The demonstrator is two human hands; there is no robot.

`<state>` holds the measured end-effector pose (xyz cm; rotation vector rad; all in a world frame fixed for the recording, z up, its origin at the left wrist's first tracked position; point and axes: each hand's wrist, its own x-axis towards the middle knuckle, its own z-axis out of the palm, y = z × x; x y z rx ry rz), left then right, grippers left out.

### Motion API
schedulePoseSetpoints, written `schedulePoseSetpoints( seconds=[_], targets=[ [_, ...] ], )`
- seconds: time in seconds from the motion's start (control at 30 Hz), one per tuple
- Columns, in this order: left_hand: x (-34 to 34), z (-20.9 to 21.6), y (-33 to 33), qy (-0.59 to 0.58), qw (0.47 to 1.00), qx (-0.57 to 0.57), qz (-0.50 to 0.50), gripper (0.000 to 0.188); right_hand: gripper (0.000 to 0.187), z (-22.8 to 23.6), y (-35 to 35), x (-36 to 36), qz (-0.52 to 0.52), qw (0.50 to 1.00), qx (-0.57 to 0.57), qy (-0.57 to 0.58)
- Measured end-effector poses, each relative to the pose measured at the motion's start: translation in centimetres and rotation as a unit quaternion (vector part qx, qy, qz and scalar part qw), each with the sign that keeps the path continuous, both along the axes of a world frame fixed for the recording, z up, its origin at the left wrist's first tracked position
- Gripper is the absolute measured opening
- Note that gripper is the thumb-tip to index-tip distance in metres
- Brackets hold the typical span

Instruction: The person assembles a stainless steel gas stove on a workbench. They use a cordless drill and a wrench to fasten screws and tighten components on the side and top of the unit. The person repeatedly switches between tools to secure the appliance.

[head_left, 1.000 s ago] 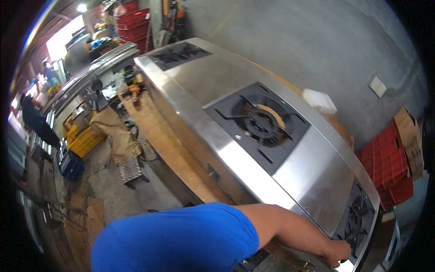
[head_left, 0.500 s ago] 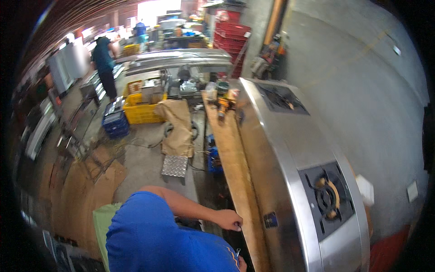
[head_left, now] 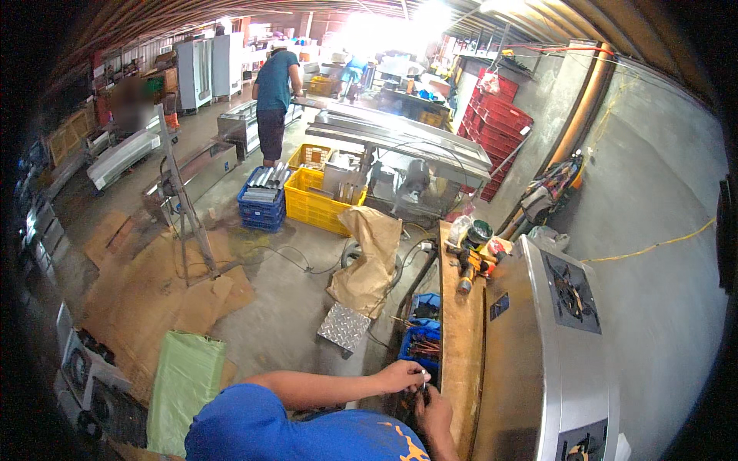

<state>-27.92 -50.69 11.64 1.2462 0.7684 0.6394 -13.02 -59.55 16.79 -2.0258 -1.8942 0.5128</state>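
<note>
**Close work beside the long, box-shaped stainless-steel stove [head_left: 578, 376]**

In the head view, your left hand [head_left: 401, 376] is to the left of the stove, thumb and fingers pinched on a small, slender, bright metallic piece [head_left: 423, 376]. Your right hand [head_left: 435, 416] is a little nearer the stove, its fingers bent close to that same piece; I cannot tell whether they grip it too. The piece sits between your two hands, left of the stove and apart from it, and is too small to identify.

The step in hand looks like fine two-handed handling of the piece, rather than contact with the stove. As I judge it, your next move calls for a firm left pinch and careful placing of the right fingers, since so slender a piece could slip.

Along the stove's left side runs a long, tan wooden plank [head_left: 461, 346]. By the stove's far left corner, a yellow-and-black power drill [head_left: 466, 280] lies on the plank. Left of the stove, beyond the plank, is a low blue plastic bin [head_left: 420, 346]; farther left of the stove stands a silver, tread-patterned metal step [head_left: 344, 328], just beside a crumpled sheet of brown paper [head_left: 367, 261].
</note>
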Motion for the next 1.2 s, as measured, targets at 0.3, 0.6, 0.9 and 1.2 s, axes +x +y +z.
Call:
schedulePoseSetpoints(
  seconds=[0.3, 0.6, 0.9, 1.2],
  targets=[
    [0.9, 1.6, 10.5, -0.029, 0.982, 0.042, 0.183, 0.04, 0.04, 8.1, 15.3, 3.9, 0.112, 0.989, 0.022, 0.099],
    [10.8, 4.1, 22.4, 0.081, 0.987, 0.073, 0.118, 0.044, 0.037, 19.8, 38.8, 24.3, -0.098, 0.938, 0.328, 0.064],
    [21.4, 3.8, 35.6, 0.044, 0.986, 0.1, 0.126, 0.035, 0.044, 13.2, 52.0, 28.9, -0.062, 0.98, 0.182, -0.051],
    [29.1, 1.7, 43.8, 0.082, 0.931, 0.214, 0.283, 0.039, 0.044, 13.2, 56.4, 28.9, -0.148, 0.977, 0.114, -0.106]
  ],
)
